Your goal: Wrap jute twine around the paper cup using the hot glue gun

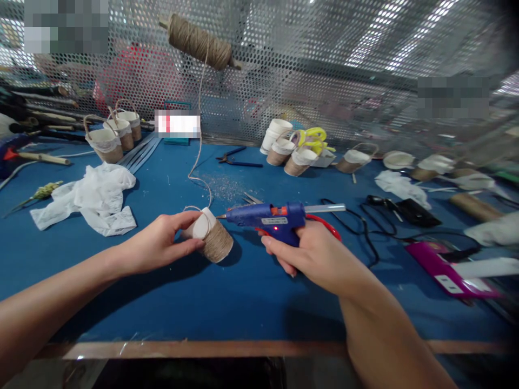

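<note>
My left hand [174, 237] grips a small white paper cup [218, 241] by its bare end, tilted just above the blue tabletop. Brown twine is wound around much of the cup's side. A blue hot glue gun [265, 219] is in my right hand [302, 248], fingers around its handle, with a red light lit on its body. Its nozzle points left and is at or very near the cup; contact I cannot make out. A clear glue stick [326, 208] protrudes from its rear. The twine [198, 162] runs from the cup up to a spool [198, 43].
Twine-wrapped cups with handles [106, 145] stand back left, behind a crumpled white cloth [91, 200]. Pliers [239, 158] lie at the back centre. More cups [300, 161] and yellow-handled scissors [314, 138] are further right. Black cable [367, 232] and a purple box [446, 270] lie on the right.
</note>
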A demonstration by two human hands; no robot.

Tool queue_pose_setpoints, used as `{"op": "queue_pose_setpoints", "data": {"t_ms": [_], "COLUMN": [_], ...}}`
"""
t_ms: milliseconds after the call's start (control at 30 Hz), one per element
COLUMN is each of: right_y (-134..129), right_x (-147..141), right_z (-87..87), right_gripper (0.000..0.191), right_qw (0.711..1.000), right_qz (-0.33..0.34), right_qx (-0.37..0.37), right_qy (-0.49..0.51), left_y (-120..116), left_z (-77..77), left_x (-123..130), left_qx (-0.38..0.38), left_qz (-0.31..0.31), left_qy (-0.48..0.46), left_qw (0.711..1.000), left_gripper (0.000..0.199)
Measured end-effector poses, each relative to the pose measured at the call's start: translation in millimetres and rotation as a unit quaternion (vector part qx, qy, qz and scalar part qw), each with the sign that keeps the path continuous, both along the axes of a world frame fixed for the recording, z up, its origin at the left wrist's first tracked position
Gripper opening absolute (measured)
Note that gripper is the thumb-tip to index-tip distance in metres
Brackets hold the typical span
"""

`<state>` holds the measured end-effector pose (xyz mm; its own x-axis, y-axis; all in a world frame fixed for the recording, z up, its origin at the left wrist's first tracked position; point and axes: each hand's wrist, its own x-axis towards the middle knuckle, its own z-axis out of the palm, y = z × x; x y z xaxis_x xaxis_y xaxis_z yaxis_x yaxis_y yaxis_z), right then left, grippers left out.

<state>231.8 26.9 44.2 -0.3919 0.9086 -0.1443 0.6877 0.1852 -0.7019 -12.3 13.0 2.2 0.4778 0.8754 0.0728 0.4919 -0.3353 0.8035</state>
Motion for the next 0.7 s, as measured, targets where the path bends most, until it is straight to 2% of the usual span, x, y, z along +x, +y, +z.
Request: {"op": "queue_pose_setpoints", "data": {"t_ms": [133, 233, 300, 367, 500, 700], "right_y": [4, 12, 20, 33, 65, 107], "right_x": [3, 5, 7, 9, 14, 15], "right_z": [-0.9, -3.5, -6.8, -11.0, -20.3, -39.5], "right_gripper": [0.029, 0.020, 0.019, 0.018, 0.017, 0.029], "right_qw": [1.000, 0.996, 0.989, 0.980, 0.969, 0.969], "right_qz": [0.004, -0.015, -0.052, -0.115, -0.215, -0.239], "right_qx": [-0.025, -0.054, -0.066, -0.047, 0.003, -0.037], "right_qy": [0.011, 0.067, 0.121, 0.153, 0.125, 0.057], "left_y": [0, 0, -1, -1, -2, -2], "left_z": [0.9, 1.3, 1.4, 1.5, 2.6, 2.2], "left_x": [0, 0, 0, 1, 2, 3], "left_qx": [0.000, -0.002, 0.003, 0.012, 0.026, 0.034], "left_qz": [-0.003, -0.005, -0.006, -0.005, -0.005, -0.004], "left_qy": [0.005, 0.003, 0.003, 0.004, 0.011, 0.023], "left_qw": [1.000, 1.000, 1.000, 1.000, 1.000, 0.999], "left_gripper": [0.022, 0.025, 0.026, 0.025, 0.022, 0.022]}}
